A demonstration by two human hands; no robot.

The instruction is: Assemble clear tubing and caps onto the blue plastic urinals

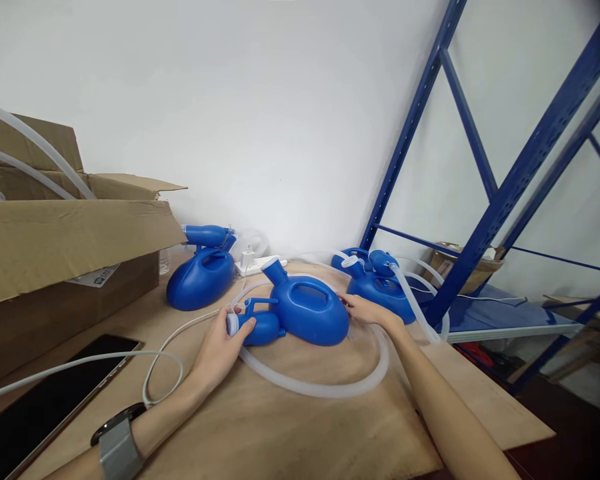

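A blue plastic urinal bottle with a looped handle and a capped, tilted neck stands on the table in front of me. My left hand is closed around a smaller blue urinal receptacle with a white cap at its end, lying against the bottle's left side. At the bottle's right end, my right hand grips its side with bent fingers; some fingertips are hidden behind it. A translucent hose curves across the table in front of both pieces.
Another blue bottle stands back left, and further ones back right with hoses. An open cardboard box fills the left, near a dark tablet and a white cable. A blue metal rack stands at right.
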